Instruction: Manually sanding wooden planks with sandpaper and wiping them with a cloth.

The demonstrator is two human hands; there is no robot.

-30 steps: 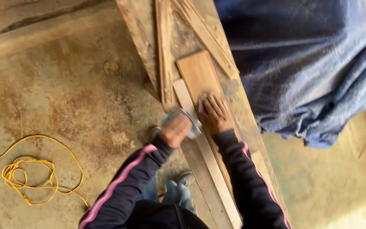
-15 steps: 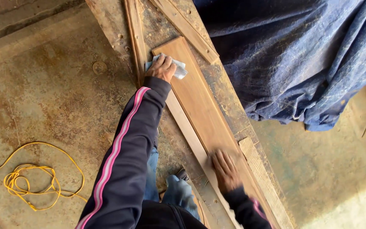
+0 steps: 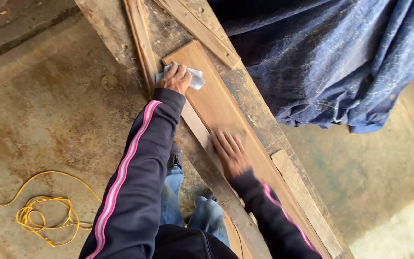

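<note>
Step in hand: sanding. Left hand, fingers clamped on sandpaper pad, at far end of brown plank on tabletop. Right hand flat mid-plank, fingers spread. Next stroke probably needs steady pressure along grain.

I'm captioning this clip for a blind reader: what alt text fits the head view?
A person's left hand presses a pale folded sheet on a reddish wooden board lying on a rough workbench, while the right hand lies flat on the board. A blue tarp and yellow cord flank them.
</note>
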